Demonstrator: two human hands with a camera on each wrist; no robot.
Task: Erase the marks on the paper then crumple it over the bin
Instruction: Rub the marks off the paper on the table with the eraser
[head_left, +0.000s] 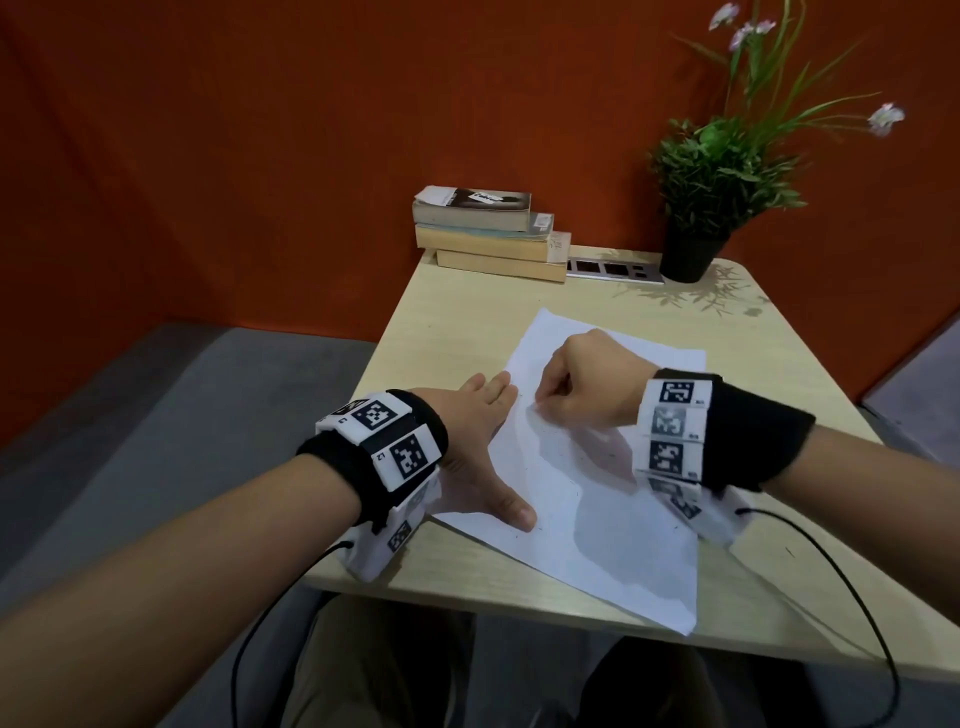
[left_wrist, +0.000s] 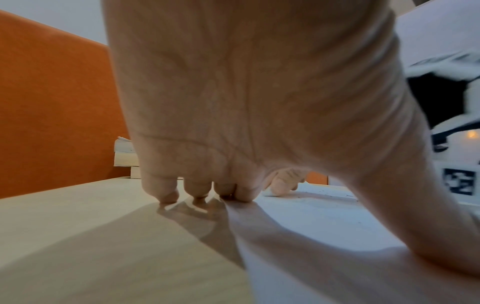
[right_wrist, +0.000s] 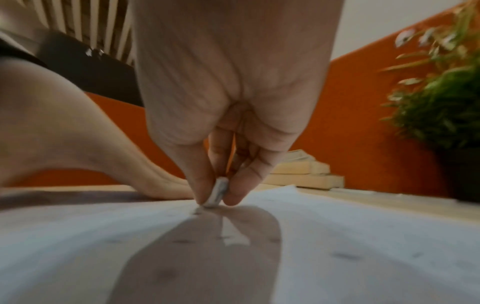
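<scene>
**Eraser on paper, left hand bracing**

I am pinching a small white eraser (right_wrist: 217, 192) between thumb and fingertips of my right hand (head_left: 582, 387), its lower end touching the paper (head_left: 597, 499). My other right fingers are curling in toward the palm.

My left hand (head_left: 475, 441) is lying flat with fingers straight, holding nothing. Its fingertips (left_wrist: 168, 195) are pressing down at the paper's left edge, some on the bare table (head_left: 415, 306), while my thumb is resting on the sheet nearer me. The eraser is working just right of those fingertips.

Dark crumbs and faint specks are lying on the paper under and behind my right wrist.

Beyond my hands, a stack of books (head_left: 491, 234) is sitting at the table's far edge, a potted plant (head_left: 711, 192) to its right.
</scene>
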